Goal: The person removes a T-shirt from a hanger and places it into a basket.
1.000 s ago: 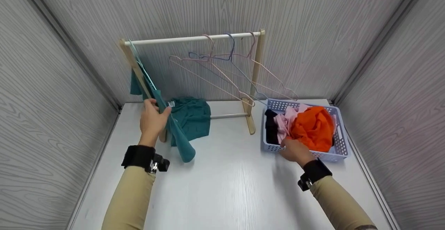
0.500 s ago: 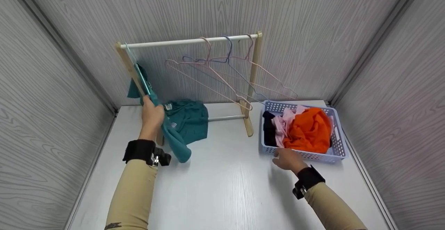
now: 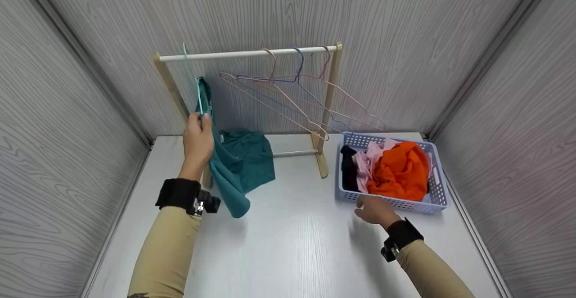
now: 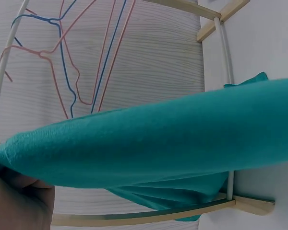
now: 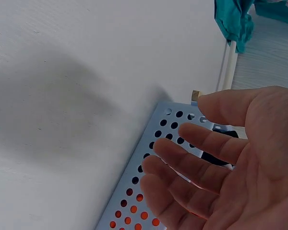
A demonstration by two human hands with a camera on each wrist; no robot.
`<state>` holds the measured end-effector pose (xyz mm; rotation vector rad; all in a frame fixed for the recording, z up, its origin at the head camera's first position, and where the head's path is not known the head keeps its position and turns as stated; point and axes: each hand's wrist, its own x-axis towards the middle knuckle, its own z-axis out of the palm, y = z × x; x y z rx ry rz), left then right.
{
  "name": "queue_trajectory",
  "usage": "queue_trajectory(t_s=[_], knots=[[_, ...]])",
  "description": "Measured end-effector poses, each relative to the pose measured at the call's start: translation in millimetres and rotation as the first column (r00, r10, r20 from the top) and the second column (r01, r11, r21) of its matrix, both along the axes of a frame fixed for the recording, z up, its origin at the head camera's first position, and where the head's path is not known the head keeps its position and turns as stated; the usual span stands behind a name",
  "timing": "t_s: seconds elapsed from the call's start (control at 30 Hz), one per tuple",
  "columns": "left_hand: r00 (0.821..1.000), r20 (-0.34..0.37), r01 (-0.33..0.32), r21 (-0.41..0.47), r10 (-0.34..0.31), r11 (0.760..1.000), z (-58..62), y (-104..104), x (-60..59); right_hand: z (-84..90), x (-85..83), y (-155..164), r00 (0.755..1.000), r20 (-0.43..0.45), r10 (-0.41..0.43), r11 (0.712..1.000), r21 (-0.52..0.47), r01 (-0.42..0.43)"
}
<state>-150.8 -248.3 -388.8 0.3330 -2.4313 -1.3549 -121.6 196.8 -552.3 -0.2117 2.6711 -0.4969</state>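
right hand: the right hand (image 3: pixel 372 209) sits low and right of centre in the head view, fingers straight and spread, holding nothing; its fingertips (image 5: pixel 165 146) are just beside the near wall of the basket, and whether they touch it cannot be told.
table: the white table (image 3: pixel 292 239) fills the lower middle of the frame under both arms.
basket: the lilac perforated basket (image 3: pixel 396 203) stands at right centre, with an orange garment (image 3: pixel 400 167) heaped on pink and black cloth.
left hand: the left hand (image 3: pixel 197 141), left of centre, is raised and clamped on the teal garment together with the light green hanger (image 3: pixel 191 75) that carries it.
teal garment: the teal garment (image 3: pixel 234 163) hangs from that hand, one end trailing toward the table and the rest bunched by the rack's lower bar; in the left wrist view it (image 4: pixel 149 143) crosses the whole frame.
rack: the wooden rack (image 3: pixel 252 54) stands at the back, upper centre; the green hanger's hook sits at the left end of its white rail.
empty hangers: pink and blue wire hangers (image 3: pixel 292 91) hang tilted at the rail's right end.
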Motion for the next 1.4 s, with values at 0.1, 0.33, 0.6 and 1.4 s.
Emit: queue_trajectory(t_s=[0.1, 0.33, 0.6, 1.4], knots=[[0.999, -0.047, 0.007, -0.059, -0.01, 0.998, 11.0, -1, 6.3, 0.9, 1.1, 0, 1.0, 0.005, 0.0, 1.0, -0.008, 0.0], [0.998, -0.043, 0.026, -0.242, -0.037, 0.97, 22.6, -18, 28.7, 0.4, 4.6, 0, 1.0, 0.029, -0.003, 1.0, -0.02, 0.003], [0.998, 0.057, 0.0, -0.396, 0.025, 0.918, 2.3, -50, 57.8, -5.4, 10.5, 0, 0.999, 0.019, 0.049, 0.999, -0.016, -0.049], [0.989, -0.084, 0.074, -0.413, -0.119, 0.908, -37.7, -95, 86.3, -6.1, 12.1, -10, 0.996, 0.017, 0.087, 0.993, -0.087, -0.085]])
